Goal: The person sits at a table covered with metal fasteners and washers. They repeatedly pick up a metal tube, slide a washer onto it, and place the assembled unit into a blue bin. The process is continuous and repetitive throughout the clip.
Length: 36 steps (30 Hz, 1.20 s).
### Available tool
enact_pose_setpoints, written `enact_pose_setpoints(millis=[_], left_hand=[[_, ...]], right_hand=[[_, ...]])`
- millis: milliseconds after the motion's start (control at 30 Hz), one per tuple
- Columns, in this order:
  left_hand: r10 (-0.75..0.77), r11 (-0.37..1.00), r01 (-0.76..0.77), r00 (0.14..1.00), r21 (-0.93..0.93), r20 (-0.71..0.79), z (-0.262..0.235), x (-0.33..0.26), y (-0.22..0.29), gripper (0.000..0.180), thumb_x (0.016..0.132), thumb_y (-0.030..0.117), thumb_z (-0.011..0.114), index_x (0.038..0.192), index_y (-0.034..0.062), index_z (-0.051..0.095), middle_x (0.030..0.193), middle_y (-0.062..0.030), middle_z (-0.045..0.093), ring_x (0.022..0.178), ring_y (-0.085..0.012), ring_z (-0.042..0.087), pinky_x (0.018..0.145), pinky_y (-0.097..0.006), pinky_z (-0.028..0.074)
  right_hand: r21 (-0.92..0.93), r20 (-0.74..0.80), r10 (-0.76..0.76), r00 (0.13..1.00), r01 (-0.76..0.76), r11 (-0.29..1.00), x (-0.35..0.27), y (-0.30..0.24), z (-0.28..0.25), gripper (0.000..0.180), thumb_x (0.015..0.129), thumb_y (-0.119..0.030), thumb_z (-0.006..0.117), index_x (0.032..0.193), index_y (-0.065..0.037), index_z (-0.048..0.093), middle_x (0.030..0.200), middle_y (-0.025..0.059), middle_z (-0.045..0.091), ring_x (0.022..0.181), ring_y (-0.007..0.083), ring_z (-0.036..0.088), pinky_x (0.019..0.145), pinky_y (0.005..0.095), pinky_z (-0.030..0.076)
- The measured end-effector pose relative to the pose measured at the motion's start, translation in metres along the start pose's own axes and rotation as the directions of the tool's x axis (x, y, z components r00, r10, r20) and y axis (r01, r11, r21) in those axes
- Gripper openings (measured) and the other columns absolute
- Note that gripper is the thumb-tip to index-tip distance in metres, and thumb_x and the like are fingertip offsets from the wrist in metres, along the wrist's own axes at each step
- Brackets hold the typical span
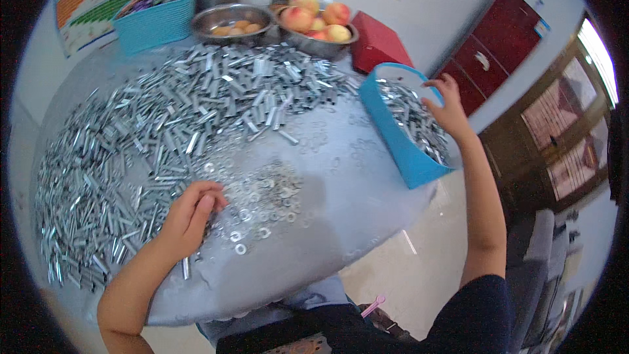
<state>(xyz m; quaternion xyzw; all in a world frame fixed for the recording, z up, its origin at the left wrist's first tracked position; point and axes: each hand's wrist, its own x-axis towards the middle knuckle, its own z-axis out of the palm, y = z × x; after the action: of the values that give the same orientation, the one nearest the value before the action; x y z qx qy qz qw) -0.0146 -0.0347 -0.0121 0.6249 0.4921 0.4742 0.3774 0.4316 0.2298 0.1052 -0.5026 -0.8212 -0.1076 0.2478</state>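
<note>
1. Left hand (190, 219): half curled, where washers (268, 190) meet metal tubes (190, 105); can't tell if gripping.
2. Right hand (450, 110): fingers parted, bent at right rim of blue basket (414, 169), which holds more metal pieces.
3. Worktop (354, 183): tubes left and far, washers mid, basket right; fruit bowl (308, 46), red box (380, 42) far.
4. Room: dark red cabinet (468, 59) far right, brown door (517, 157) right.

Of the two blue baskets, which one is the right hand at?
The blue basket at right, holding silvery metal pieces: the right hand is at its rim. The other blue basket, at back left, has no hand near it.
</note>
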Motion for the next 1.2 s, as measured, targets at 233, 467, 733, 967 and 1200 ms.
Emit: enact_pose_setpoints(millis=[233,467,733,967,1200], left_hand=[[0.215,0.969,-0.246,0.900,-0.034,-0.378,-0.019,-0.015,-0.002,0.018,0.093,0.005,0.036,0.108,-0.0005,0.044,0.086,-0.0082,0.055,0.082,-0.0129,0.051,0.079,-0.027,0.041],[0.175,0.954,-0.291,0.728,-0.068,-0.663,-0.018,0.005,-0.002,0.018,0.092,0.007,0.041,0.109,0.0023,0.044,0.093,-0.0079,0.054,0.086,-0.0160,0.054,0.082,-0.030,0.042],[0.232,0.958,-0.283,0.701,0.035,-0.675,-0.029,0.003,-0.001,0.018,0.095,0.010,0.037,0.110,0.0011,0.041,0.096,-0.0098,0.052,0.082,-0.0175,0.058,0.078,-0.030,0.046],[0.138,0.969,-0.022,0.875,0.247,-0.465,-0.048,0.014,0.020,0.019,0.094,0.009,0.040,0.110,0.0007,0.043,0.104,-0.0105,0.054,0.088,-0.0177,0.058,0.083,-0.030,0.043],[0.038,0.575,0.202,0.961,0.793,-0.273,-0.063,0.002,0.042,0.038,0.072,-0.009,0.039,0.106,0.0030,0.053,0.097,-0.0163,0.060,0.092,-0.0310,0.057,0.081,-0.036,0.045]], right_hand=[[0.329,-0.017,-0.478,0.878,0.456,0.827,-0.024,-0.220,-0.016,0.015,0.072,-0.011,0.068,0.079,-0.004,0.056,0.125,0.0185,0.045,0.120,0.0351,0.039,0.099,0.0427,0.031],[0.382,0.052,-0.434,0.899,0.384,0.841,-0.023,-0.278,0.074,0.031,0.076,-0.023,0.067,0.101,-0.008,0.057,0.132,0.0225,0.035,0.124,0.0418,0.031,0.102,0.0466,0.026],[0.275,0.259,-0.331,0.907,0.260,0.926,-0.042,-0.282,0.116,0.062,0.077,-0.034,0.066,0.129,-0.010,0.041,0.136,0.0261,0.030,0.125,0.0444,0.028,0.103,0.0459,0.025],[0.397,0.264,-0.405,0.876,0.284,0.873,-0.039,-0.263,0.116,0.052,0.076,-0.027,0.065,0.121,-0.009,0.048,0.127,0.0241,0.040,0.113,0.0422,0.042,0.094,0.0458,0.037],[0.519,0.340,-0.454,0.823,0.238,0.821,-0.034,-0.266,0.094,0.034,0.076,-0.008,0.061,0.109,-0.004,0.054,0.108,0.0158,0.055,0.101,0.0342,0.051,0.088,0.0394,0.041]])
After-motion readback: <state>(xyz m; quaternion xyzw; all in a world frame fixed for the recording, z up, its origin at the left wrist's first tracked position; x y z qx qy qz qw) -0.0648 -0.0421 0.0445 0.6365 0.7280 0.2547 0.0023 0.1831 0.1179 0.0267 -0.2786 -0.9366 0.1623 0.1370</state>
